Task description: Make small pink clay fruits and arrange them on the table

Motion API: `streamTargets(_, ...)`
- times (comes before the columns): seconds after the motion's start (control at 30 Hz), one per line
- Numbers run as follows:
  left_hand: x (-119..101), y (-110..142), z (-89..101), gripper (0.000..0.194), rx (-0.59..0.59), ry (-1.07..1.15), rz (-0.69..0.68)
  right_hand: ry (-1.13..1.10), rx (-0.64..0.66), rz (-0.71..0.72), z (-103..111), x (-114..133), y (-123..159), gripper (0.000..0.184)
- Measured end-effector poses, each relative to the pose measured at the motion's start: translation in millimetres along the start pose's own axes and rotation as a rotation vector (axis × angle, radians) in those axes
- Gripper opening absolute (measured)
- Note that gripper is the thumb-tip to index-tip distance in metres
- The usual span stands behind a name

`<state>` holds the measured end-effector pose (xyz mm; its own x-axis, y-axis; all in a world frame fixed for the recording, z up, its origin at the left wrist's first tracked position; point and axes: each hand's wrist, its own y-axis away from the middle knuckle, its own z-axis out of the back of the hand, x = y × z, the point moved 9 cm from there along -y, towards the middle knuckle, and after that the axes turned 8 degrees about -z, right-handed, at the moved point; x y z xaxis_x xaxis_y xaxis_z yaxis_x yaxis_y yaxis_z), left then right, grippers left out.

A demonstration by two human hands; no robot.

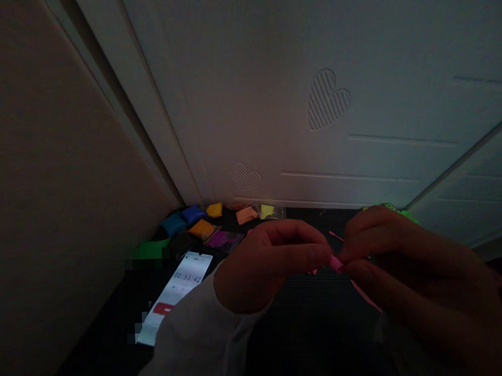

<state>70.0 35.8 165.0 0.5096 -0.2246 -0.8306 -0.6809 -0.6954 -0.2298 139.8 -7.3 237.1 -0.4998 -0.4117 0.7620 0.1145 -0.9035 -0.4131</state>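
Observation:
A small piece of pink modelling clay [336,264] is between my two hands, above the dark surface. The thumb and fingers of my left hand [274,258] pinch its left side. My right hand [419,281] has its thumb and forefinger closed on the other side of the same piece. Both hands hide part of the clay. Below and behind them lie small pink scraps [314,272], a thin pink stick-like piece [335,236] and a longer pink strip [365,295], partly covered by my right hand.
A lit phone [178,292] showing a running-time display lies left of my left sleeve. Several coloured clay packets stand along the back: blue [193,214], orange [203,229], purple [224,240], peach [247,214]. A white panel [273,127] with embossed hearts rises behind.

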Motion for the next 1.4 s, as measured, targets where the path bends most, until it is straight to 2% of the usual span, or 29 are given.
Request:
streamTargets(0.43,-0.6,-0.1,-0.7,0.008,0.003,0.016,-0.011,0.006,0.012,0.022,-1.4,2.1,0.6,0.010)
streamTargets(0.6,0.3,0.2,1.5,0.011,-0.023,-0.014,0.018,0.009,-0.004,-0.001,-1.2,-0.8,1.0,0.010)
streamTargets(0.93,-0.2,-0.4,1.0,0.010,0.002,-0.047,0.014,-0.013,0.024,-0.026,-2.8,-1.7,0.2,0.008)
streamTargets(1.4,4.5,0.7,-1.1,0.006,0.037,0.034,0.024,-0.352,0.190,-0.109,-22.9,-19.9,-7.5,0.005)
